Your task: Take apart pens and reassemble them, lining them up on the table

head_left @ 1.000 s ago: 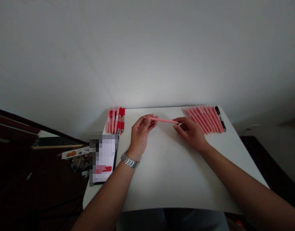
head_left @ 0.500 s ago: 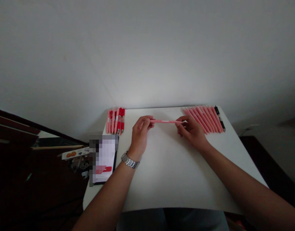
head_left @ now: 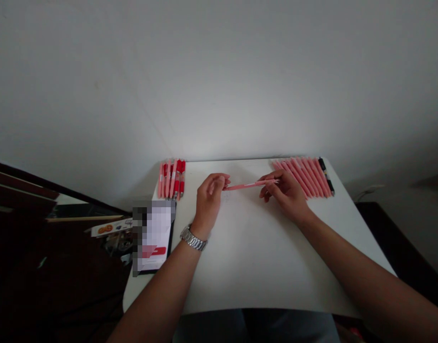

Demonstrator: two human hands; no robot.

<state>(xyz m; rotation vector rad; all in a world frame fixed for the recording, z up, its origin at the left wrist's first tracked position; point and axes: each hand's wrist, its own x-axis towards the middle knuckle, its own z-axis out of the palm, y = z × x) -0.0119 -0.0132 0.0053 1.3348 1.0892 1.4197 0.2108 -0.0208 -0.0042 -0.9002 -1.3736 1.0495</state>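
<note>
Above the middle of the white table, a pink pen (head_left: 244,186) with a small white label is held nearly level, its right end a little higher. My right hand (head_left: 285,193) pinches that right end between thumb and fingers. The other end meets the curled fingers of my left hand (head_left: 210,193), which are closed around it; the exact contact is partly hidden. Just behind my right hand lies a slanted row of several pink pens (head_left: 308,176), with a black pen (head_left: 326,176) at its right side.
At the back left of the table (head_left: 254,267) lie several pink and red pens (head_left: 171,178) side by side. A tablet (head_left: 158,238), partly pixelated, rests on the left edge. A wall rises behind the table. Left of it are dark furniture and clutter (head_left: 114,228).
The pink pen has tilted, its left end dropping and its right end rising, and more of its right end shows past my right fingers. The rows of pens are unchanged.
</note>
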